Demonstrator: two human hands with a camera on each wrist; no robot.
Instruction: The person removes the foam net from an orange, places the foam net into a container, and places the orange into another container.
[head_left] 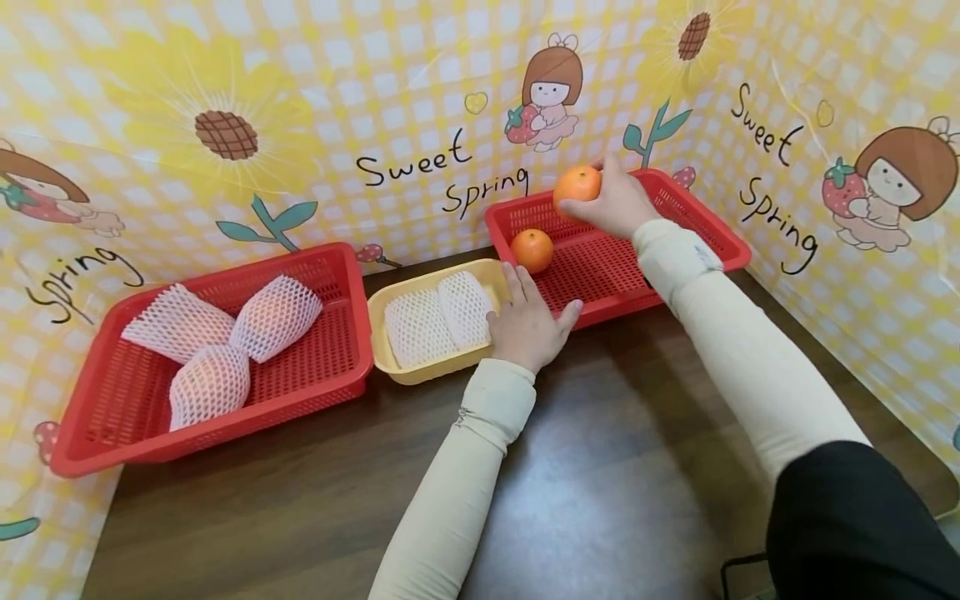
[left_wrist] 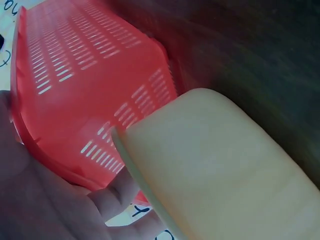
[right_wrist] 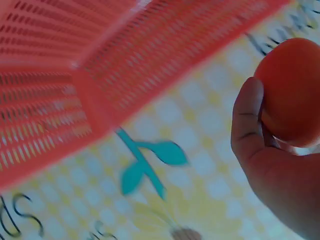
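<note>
My right hand [head_left: 618, 200] grips an orange [head_left: 577, 190] above the left part of the right red basket [head_left: 615, 308]. In the right wrist view the thumb presses against the side of that orange [right_wrist: 295, 92]. A second orange [head_left: 532, 251] sits in the left end of the same basket. My left hand [head_left: 528, 325], fingers extended, lies where the yellow tray [head_left: 420, 373] meets this basket. Its fingertips are by the tray's rim in the left wrist view, with the red basket [left_wrist: 75, 115] beside them. White foam net sleeves [head_left: 420, 327] lie in the tray.
At the left, another red basket [head_left: 345, 333] bears three fruits in white foam nets [head_left: 210, 385]. The baskets and tray stand in a row on a dark wooden table [head_left: 300, 517]. A yellow checked cloth [head_left: 420, 75] with printed figures rises behind and at both sides.
</note>
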